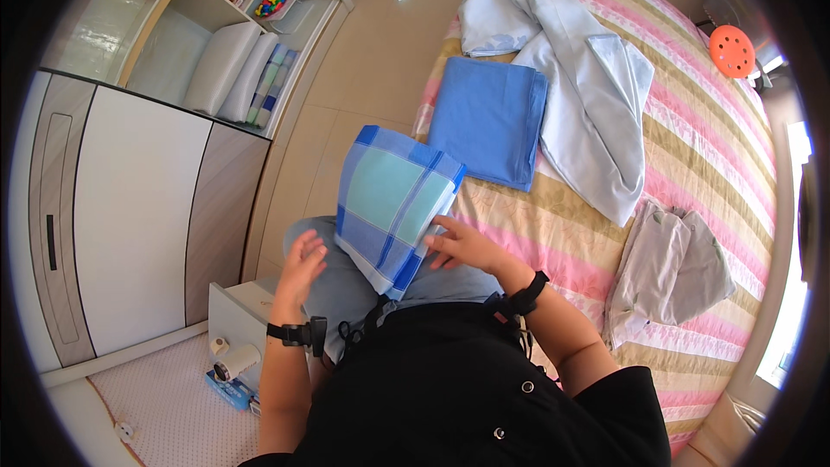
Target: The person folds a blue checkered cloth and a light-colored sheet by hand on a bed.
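Observation:
A folded blue and aqua plaid cloth [395, 194] lies across my lap, its far corners reaching to the bed's edge. My left hand [303, 267] is raised just left of it, fingers spread and slightly curled, holding nothing. At the cloth's right edge is my right hand [459, 244], thumb and fingers apart; whether the fingertips touch the fabric is unclear. Beyond the plaid cloth, a folded plain blue cloth [486, 120] rests on the bed. Beside it sprawls a loosely bunched pale grey-blue fabric [583, 91]. A crumpled grey-beige leaf-patterned cloth [681, 266] lies farther right.
The bed wears a striped pink, gold and white cover [674, 168]. At the left, an open cabinet [175, 32] holds pillows [224, 68] and folded plaid cloths [272, 84]. A small cabinet [237, 318] stands near my left forearm, with a white bottle [240, 362] by it.

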A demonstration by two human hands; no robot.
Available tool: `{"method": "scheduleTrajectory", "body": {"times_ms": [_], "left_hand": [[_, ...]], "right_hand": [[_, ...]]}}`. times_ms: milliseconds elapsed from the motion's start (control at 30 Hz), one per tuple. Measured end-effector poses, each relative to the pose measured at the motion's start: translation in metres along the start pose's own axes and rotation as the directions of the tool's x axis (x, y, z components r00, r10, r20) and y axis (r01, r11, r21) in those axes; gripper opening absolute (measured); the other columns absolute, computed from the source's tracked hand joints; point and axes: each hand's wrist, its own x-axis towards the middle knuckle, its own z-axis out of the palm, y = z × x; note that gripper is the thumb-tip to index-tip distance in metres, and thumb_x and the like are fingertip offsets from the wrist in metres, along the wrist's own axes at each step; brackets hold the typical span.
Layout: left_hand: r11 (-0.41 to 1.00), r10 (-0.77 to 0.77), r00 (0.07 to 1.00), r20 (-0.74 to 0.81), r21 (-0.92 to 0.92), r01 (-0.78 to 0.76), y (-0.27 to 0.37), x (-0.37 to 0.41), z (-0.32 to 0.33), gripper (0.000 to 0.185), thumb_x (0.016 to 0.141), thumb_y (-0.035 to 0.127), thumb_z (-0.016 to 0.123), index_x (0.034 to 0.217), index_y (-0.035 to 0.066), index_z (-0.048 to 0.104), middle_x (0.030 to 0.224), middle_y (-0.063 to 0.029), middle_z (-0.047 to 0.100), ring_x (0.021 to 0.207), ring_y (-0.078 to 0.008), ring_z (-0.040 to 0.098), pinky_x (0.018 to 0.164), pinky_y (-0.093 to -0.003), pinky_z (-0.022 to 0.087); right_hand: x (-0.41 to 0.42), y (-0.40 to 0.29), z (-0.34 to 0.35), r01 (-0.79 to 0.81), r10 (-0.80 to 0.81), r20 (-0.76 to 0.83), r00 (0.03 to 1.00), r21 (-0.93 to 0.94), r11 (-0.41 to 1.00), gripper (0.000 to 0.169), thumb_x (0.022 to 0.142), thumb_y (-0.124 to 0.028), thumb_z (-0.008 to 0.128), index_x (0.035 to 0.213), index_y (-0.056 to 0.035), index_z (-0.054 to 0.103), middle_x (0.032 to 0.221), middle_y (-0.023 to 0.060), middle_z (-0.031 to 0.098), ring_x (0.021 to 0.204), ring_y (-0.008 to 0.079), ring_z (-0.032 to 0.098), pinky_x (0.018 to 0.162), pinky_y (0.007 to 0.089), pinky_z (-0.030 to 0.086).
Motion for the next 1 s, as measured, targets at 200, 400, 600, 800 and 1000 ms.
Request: {"method": "scheduleTrajectory", "body": {"times_ms": [200,400,600,800,1000], "left_hand": [[0.945,-0.262,0.946,0.189,-0.148,0.291,-0.021,0.004,0.021,0.059,0.086,0.033,0.064,0.129,0.004,0.037,0.120,-0.0120,0.051,0.105,-0.0256,0.055,0.084,-0.0413,0.048],[0.837,-0.340,0.859,0.382,-0.293,0.461,-0.039,0.019,0.022,0.055,0.084,0.040,0.065,0.123,0.007,0.045,0.117,-0.0150,0.053,0.106,-0.0279,0.055,0.085,-0.0437,0.048],[0.722,-0.352,0.854,0.383,-0.470,0.508,-0.041,0.017,0.039,0.057,0.084,0.035,0.066,0.129,0.008,0.042,0.123,-0.0124,0.052,0.116,-0.0276,0.048,0.100,-0.0444,0.036],[0.706,-0.170,0.954,0.246,-0.645,0.292,-0.032,0.018,0.038,0.049,0.085,0.022,0.062,0.129,0.008,0.043,0.127,-0.0099,0.050,0.116,-0.0269,0.049,0.099,-0.0470,0.038],[0.798,0.165,0.985,0.052,-0.594,-0.102,0.034,0.004,0.029,0.053,0.086,0.017,0.058,0.132,0.004,0.036,0.124,-0.0147,0.050,0.114,-0.0314,0.049,0.096,-0.0473,0.043]], "right_hand": [[0.025,0.008,-0.055,0.005,0.020,-0.147,0.989,0.164,0.987,0.052,0.087,-0.046,0.057,0.120,-0.0059,0.052,0.094,0.0047,0.059,0.072,0.0117,0.056,0.067,0.0275,0.050],[0.063,0.012,-0.073,-0.024,0.069,-0.223,0.972,0.198,0.980,0.054,0.086,-0.045,0.060,0.126,-0.0107,0.046,0.113,0.0073,0.054,0.099,0.0228,0.054,0.084,0.0380,0.047],[0.085,0.019,-0.073,0.075,0.056,-0.215,0.975,0.553,0.830,0.062,0.084,-0.036,0.067,0.130,-0.0090,0.036,0.121,0.0075,0.049,0.103,0.0260,0.056,0.090,0.0405,0.043],[0.082,0.022,-0.080,0.069,-0.003,-0.109,0.994,0.604,0.794,0.043,0.082,-0.027,0.070,0.114,-0.0104,0.048,0.098,0.0008,0.058,0.082,0.0099,0.057,0.069,0.0245,0.045],[0.064,-0.006,-0.071,0.136,-0.115,-0.076,0.991,0.432,0.892,0.022,0.083,-0.020,0.070,0.098,-0.0095,0.058,0.086,-0.0018,0.061,0.077,0.0064,0.056,0.065,0.0207,0.045]]}}
